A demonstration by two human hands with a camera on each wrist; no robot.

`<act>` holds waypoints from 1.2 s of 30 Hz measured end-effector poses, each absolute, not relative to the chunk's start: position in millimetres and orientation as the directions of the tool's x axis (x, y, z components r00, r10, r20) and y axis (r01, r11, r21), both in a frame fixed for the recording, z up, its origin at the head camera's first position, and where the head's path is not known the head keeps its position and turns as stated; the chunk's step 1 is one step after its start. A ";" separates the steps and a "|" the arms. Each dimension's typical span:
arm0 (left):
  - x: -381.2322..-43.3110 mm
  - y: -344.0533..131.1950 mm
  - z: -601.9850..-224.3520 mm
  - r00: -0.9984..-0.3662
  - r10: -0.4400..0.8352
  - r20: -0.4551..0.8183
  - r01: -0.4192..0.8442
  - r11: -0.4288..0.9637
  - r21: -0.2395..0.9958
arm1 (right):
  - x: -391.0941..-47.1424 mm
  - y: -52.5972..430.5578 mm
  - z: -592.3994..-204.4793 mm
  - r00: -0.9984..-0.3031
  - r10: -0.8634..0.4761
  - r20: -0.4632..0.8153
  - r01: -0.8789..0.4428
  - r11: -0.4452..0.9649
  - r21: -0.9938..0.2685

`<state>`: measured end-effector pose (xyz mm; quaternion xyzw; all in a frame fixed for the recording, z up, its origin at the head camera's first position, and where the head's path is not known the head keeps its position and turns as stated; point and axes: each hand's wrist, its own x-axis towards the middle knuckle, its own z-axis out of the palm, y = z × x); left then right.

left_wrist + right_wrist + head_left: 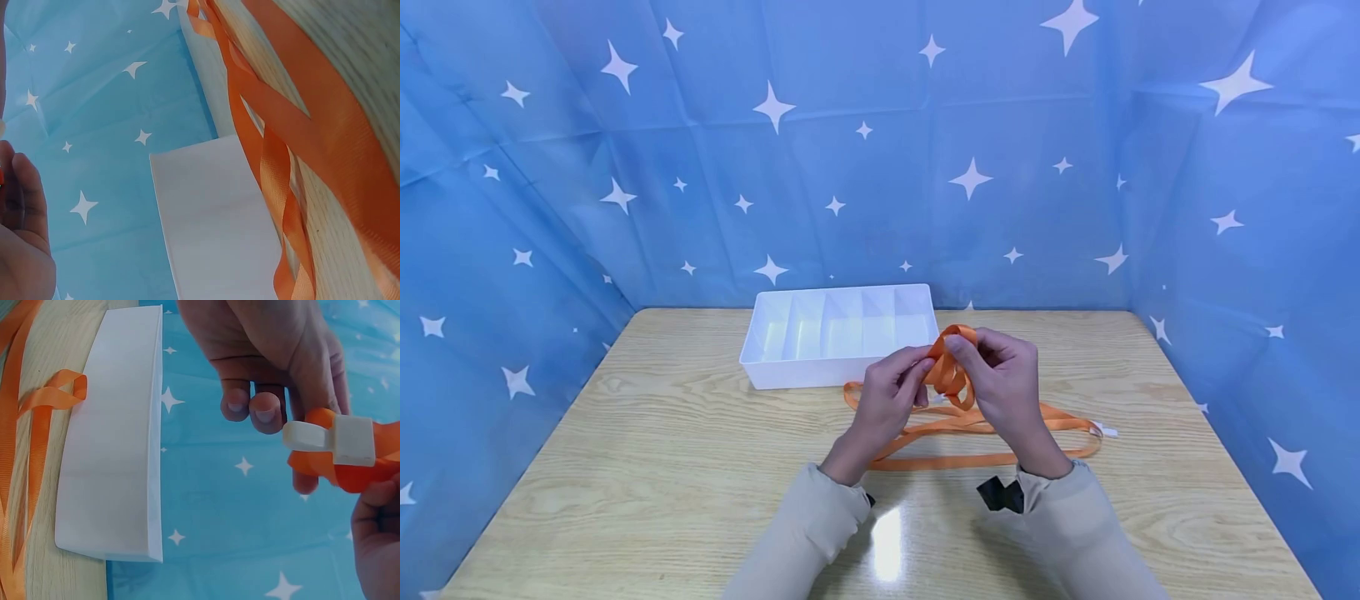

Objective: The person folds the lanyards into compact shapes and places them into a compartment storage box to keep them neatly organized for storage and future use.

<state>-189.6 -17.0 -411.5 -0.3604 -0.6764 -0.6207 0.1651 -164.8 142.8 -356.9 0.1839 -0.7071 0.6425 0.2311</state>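
Note:
Both hands are raised above the table and hold an orange lanyard (951,379) gathered into loops. My left hand (883,408) pinches it from the left with thumb and fingers. From the right, my right hand (1011,387) grips the top of the loops, its thumb laid over the ribbon. A white plastic clip (353,440) on the ribbon shows between the hands in the right wrist view. Under the hands, more orange lanyard ribbon (940,462) lies in long loops on the table, with a white end piece (1105,430) at the right.
A white box (793,372) with several compartments stands at the back of the wooden table (662,467), left of the hands. A blue curtain (865,200) with white stars surrounds the table at the back and sides.

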 end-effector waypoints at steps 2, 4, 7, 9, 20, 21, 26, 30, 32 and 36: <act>-188.2 -16.5 -412.0 -0.692 0.311 0.651 0.676 -0.036 0.736 | -165.2 142.4 -357.1 -0.826 0.041 0.562 -0.556 0.099 -0.825; -185.6 -16.7 -411.8 -0.715 0.340 0.611 0.638 -0.039 0.769 | -165.3 142.0 -357.2 -0.827 0.043 0.560 -0.555 0.096 -0.827; -181.8 -18.0 -411.9 -0.748 0.368 0.552 0.578 -0.048 0.815 | -165.4 141.3 -357.0 -0.827 0.045 0.560 -0.555 0.090 -0.827; -179.3 -19.3 -411.7 -0.763 0.377 0.525 0.549 -0.049 0.834 | -165.4 140.9 -357.0 -0.825 0.042 0.563 -0.559 0.085 -0.825; -172.8 -21.5 -415.5 -0.712 0.432 0.554 0.572 -0.102 0.814 | -166.0 140.1 -355.9 -0.824 0.052 0.564 -0.557 0.107 -0.823; -172.3 -21.3 -415.8 -0.712 0.434 0.552 0.572 -0.099 0.814 | -166.0 139.8 -355.7 -0.826 0.054 0.561 -0.553 0.109 -0.826; -169.2 -20.4 -416.4 -0.716 0.435 0.546 0.589 -0.043 0.807 | -166.4 138.8 -355.8 -0.835 0.056 0.547 -0.541 0.094 -0.836; -166.9 -20.0 -414.9 -0.713 0.433 0.551 0.611 0.000 0.791 | -167.3 138.5 -356.6 -0.832 0.045 0.553 -0.548 0.091 -0.832; -165.8 -19.6 -413.8 -0.711 0.429 0.557 0.620 0.006 0.785 | -167.9 138.5 -357.4 -0.827 0.045 0.561 -0.555 0.098 -0.826; -164.4 -18.4 -413.3 -0.712 0.420 0.563 0.620 -0.001 0.785 | -168.3 137.8 -358.2 -0.824 0.059 0.563 -0.557 0.091 -0.825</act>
